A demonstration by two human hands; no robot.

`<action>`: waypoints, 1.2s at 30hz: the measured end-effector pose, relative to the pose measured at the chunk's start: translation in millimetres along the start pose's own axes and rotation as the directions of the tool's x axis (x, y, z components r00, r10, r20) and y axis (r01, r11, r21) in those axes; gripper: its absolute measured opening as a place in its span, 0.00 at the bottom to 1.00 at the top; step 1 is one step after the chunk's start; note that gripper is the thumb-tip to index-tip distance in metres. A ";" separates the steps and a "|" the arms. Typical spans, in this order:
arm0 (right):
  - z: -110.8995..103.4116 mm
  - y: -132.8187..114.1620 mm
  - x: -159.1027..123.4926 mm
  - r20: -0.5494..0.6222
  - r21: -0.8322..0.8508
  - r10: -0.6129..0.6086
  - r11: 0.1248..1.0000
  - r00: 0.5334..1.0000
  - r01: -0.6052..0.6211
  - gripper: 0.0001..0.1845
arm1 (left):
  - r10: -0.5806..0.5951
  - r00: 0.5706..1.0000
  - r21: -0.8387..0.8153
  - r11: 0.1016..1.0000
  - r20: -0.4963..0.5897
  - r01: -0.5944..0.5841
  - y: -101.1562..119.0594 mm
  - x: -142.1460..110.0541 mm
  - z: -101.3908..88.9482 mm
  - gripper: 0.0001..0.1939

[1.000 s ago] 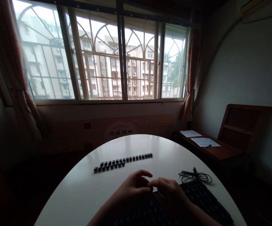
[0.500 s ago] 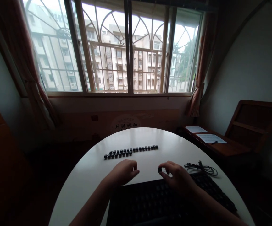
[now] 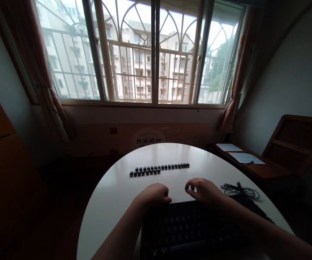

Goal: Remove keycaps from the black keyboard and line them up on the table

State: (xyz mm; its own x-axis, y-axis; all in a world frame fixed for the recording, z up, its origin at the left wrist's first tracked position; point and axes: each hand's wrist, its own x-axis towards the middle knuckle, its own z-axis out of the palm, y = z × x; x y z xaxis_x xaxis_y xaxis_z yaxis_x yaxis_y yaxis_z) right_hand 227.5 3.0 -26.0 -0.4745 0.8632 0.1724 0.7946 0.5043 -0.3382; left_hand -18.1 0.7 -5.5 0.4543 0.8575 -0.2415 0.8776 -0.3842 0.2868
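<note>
My right hand point(image 3: 206, 191) is raised just above the far edge of the black keyboard point(image 3: 177, 224). Between its thumb and fingertips it pinches a small black keycap point(image 3: 187, 188). My left hand point(image 3: 156, 195) is curled closed near the keyboard's far left corner, thumb pointing right. Its fingertips are tucked under, so I cannot see whether anything is inside. Beyond both hands, black keycaps point(image 3: 147, 172) stand on the white table in two rows, the farther row reaching more to the right. My forearms cover parts of the keyboard.
The round white table point(image 3: 104, 213) carries everything. A coiled black cable point(image 3: 241, 191) lies at the keyboard's right back. Off the table's right side, a wooden chair point(image 3: 275, 168) bears paper sheets point(image 3: 246, 157) and a dark pen. A barred window point(image 3: 156, 72) fills the back.
The view has shifted, so the table sits farther right in the picture. My right hand has come closer to my left, and the pinched keycap has turned between its fingers.
</note>
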 end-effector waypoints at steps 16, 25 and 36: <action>32.8 -20.1 134.5 0.082 -0.091 -0.184 0.977 0.979 0.192 0.11 | 0.101 0.994 -0.059 0.993 -0.051 -0.104 -8.3 0.0 2.9 0.12; 48.1 -10.4 128.6 -0.005 -0.092 -0.178 0.980 0.984 0.176 0.11 | 0.099 0.993 -0.011 0.995 -0.057 -0.099 -10.5 5.5 7.7 0.13; 46.0 -6.1 126.0 -0.058 -0.074 -0.196 0.979 0.979 0.191 0.13 | 0.054 0.998 -0.053 0.997 -0.011 -0.055 -4.7 0.9 0.8 0.14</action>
State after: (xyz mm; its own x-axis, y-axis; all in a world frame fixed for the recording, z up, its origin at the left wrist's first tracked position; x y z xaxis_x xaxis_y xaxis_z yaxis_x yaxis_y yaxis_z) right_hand 145.5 107.7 -44.7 -0.5978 0.7478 0.2888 0.7150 0.6603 -0.2297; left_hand -21.7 2.9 -7.8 0.4996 0.8392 -0.2150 0.8421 -0.4121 0.3479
